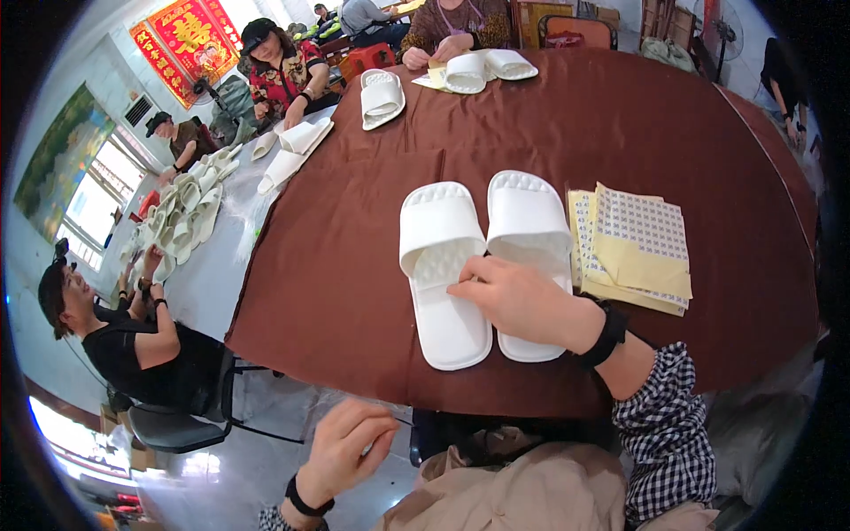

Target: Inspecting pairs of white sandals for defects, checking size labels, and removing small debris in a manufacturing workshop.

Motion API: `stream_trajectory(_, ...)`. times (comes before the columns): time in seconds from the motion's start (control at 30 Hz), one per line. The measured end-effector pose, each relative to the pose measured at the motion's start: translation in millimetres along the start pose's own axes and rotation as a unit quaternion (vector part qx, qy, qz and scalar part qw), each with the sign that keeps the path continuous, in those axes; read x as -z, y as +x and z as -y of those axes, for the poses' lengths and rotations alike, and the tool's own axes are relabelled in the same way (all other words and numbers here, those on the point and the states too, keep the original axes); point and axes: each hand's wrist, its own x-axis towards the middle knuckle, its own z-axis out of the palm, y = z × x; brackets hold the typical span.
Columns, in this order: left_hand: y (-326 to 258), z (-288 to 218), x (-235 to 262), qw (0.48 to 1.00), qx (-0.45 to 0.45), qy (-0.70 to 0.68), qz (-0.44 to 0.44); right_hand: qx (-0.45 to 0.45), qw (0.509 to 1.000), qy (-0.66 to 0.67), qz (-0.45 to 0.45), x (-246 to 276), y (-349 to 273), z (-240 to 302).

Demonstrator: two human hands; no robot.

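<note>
Two white slippers lie side by side on the brown tablecloth, soles down, their straps toward the far side. Over the left slipper [447, 327] hovers my right hand [531, 301], thumb and fingers pinched together just above the insole. Whatever is in that pinch is too small to make out. The same hand and wrist cover part of the right slipper [531, 232]. Beside it lies a stack of yellow-backed sticker sheets [642, 239] printed with small numbers. Beyond the table's near edge, low in the view, my left hand [350, 442] is loosely curled, with nothing visible in it.
More white slippers [382, 99] stand at the table's far edge, near a co-worker's hands [438, 51]. To the left, a grey-white table [212, 283] carries a slipper pile [181, 212], with several people around it. A dark chair [177, 427] stands at the lower left.
</note>
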Motion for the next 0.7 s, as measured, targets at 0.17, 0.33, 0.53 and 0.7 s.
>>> stream_trajectory(0.17, -70.9, 78.7, -79.9, 0.975, 0.111, -0.064, 0.184, -0.025, 0.999, 0.046, 0.001, 12.6, -1.5, 1.4)
stream_trajectory(0.33, -110.3, 125.7, -155.9, 0.92, 0.106, -0.011, 0.378, -0.014, 0.999, 0.049, -0.016, 3.3, -1.4, -1.5)
stream_trajectory(0.53, -102.2, 125.5, -151.2, 0.86, 0.219, -0.122, 0.445, -0.006, 0.999, 0.018, -0.035, 0.3, 2.7, 3.2)
stream_trajectory(0.7, -106.6, 112.5, -156.7, 0.882, 0.212, -0.087, 0.411, -0.046, 0.998, 0.007, -0.034, 1.6, 16.0, 6.7)
